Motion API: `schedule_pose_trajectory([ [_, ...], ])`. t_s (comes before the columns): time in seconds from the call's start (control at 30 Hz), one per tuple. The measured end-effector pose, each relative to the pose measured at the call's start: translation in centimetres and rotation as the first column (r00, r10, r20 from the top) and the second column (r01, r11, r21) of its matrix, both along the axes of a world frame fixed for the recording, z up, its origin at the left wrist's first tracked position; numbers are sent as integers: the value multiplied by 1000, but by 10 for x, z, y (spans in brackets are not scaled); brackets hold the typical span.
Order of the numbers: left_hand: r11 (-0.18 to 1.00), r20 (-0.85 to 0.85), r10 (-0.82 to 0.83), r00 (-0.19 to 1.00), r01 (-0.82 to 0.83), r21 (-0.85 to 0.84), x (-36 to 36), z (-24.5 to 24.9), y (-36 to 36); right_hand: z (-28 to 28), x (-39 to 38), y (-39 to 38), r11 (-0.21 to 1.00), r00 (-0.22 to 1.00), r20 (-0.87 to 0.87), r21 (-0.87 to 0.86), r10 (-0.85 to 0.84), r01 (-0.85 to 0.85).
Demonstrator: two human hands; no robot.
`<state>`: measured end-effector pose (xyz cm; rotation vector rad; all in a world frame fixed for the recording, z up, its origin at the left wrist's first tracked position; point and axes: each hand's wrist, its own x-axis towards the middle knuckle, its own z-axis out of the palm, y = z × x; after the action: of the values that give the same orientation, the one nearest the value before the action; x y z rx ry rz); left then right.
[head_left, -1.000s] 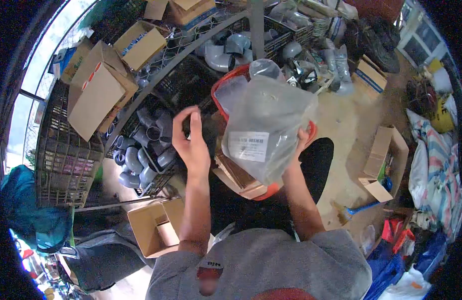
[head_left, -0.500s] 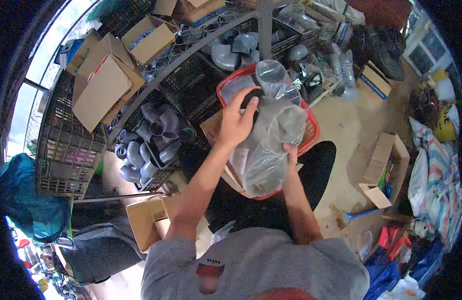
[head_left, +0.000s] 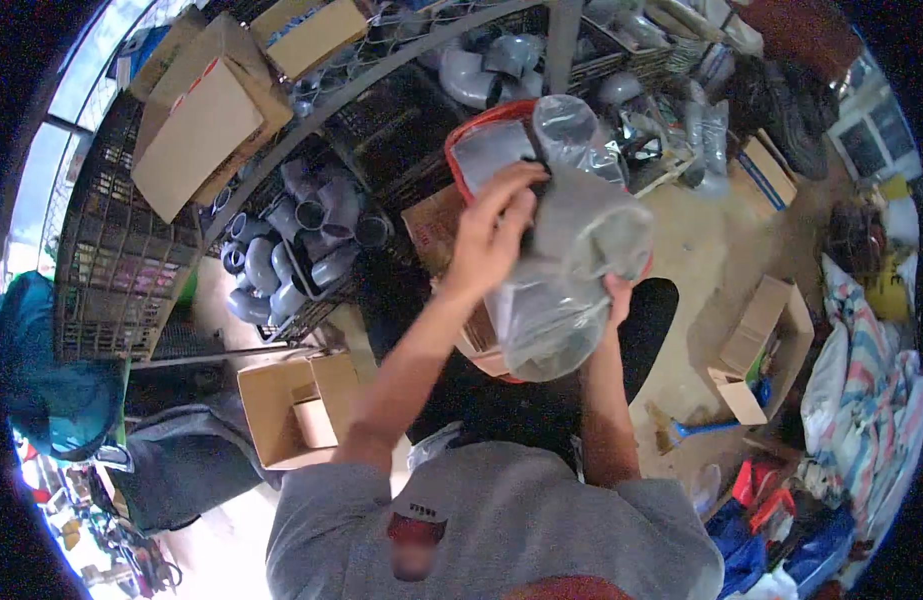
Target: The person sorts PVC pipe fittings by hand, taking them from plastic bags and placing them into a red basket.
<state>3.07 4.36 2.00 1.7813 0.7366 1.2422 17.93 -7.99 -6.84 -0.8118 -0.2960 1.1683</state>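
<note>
A bulky, grey, clear-plastic-wrapped pipe fitting [head_left: 591,215] with wide round ends is held up in front of me, over a red basket [head_left: 459,135]. On its right side, my right hand [head_left: 618,297] grips the edge, thumb on top and fingers hidden beneath. My left hand [head_left: 496,225] lies at its left side, slightly blurred, with bent fingers curled over a small black object [head_left: 538,178] mostly hidden by them. Beyond the fitting, another clear wrapped round piece [head_left: 566,125] shows at the basket's far end.
Grey pipe elbows [head_left: 273,280] fill a crate on the left, with more elbows [head_left: 471,80] on the rack ahead. An open cardboard box [head_left: 256,415] stands at lower left. Another open box [head_left: 771,335] and a blue-handled brush [head_left: 701,430] are on the floor at right.
The view has shifted slightly. The wrapped fitting has moved a little right with my right hand, and my left hand has turned, its fingers now pointing more to the right.
</note>
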Motion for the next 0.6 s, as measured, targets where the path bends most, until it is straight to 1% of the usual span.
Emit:
schedule_pose_trajectory([
  [0.03, 997, 4, -70, 998, 70, -25, -2, 6, -17, 10, -1, 7, 993, 993, -118, 113, -16, 29],
  [0.07, 989, 12, -137, 990, 138, -55, -5, 11, -35, 8, 0, 11, 986, 984, -177, 161, -13, 42],
  [0.1, 991, 13, -122, 992, 122, -63, -8, 12, -50, 6, 1, 15, 977, 972, -236, 207, -5, 56],
  [0.17, 986, -119, -109, 987, 122, 114, -12, 16, -61, -13, 18, 31, 954, 973, -122, 206, -194, 216],
  [0.2, 988, -119, -97, 988, 110, 109, -14, 20, -60, -9, 15, 34, 958, 976, -121, 202, -182, 204],
  [0.27, 957, -170, -100, 980, 142, 255, -15, 25, -55, -1, 10, 34, 959, 963, 57, 123, -265, 257],
  [0.3, 940, -109, -14, 994, 50, 337, -14, 22, -46, 5, 10, 36, 966, 957, 150, 111, -247, 232],
  [0.33, 937, -103, -21, 994, 55, 344, -16, 29, -37, 11, 10, 37, 973, 943, 242, 98, -228, 210],
  [0.37, 926, -26, 101, 995, -85, 367, -20, 38, -30, 6, 13, 46, 980, 856, 487, -4, -173, 200],
  [0.4, 902, 47, 221, 974, -223, 371, -21, 51, -27, 3, 13, 48, 970, 719, 690, -117, -75, 214],
  [0.43, 881, 88, 232, 969, -247, 403, -18, 68, -24, 28, -6, 47, 977, 719, 665, 95, -204, 189],
  [0.47, 858, 130, 241, 962, -274, 434, -14, 84, -22, 40, -12, 46, 977, 720, 663, 92, -205, 194],
  [0.5, 867, 115, 234, 966, -260, 425, -7, 90, -22, 49, -16, 47, 964, 620, 739, 181, -264, 195],
  [0.53, 866, 116, 231, 966, -259, 428, -4, 85, -24, 58, -19, 48, 946, 509, 797, 269, -325, 183],
  [0.57, 813, -146, 304, 941, -177, 555, -1, 73, -27, 70, -24, 49, 953, 715, 631, 228, -301, 200],
  [0.6, 810, -290, 302, 908, -83, 581, -3, 60, -34, 70, -20, 51, 952, 712, 633, 234, -304, 198],
])
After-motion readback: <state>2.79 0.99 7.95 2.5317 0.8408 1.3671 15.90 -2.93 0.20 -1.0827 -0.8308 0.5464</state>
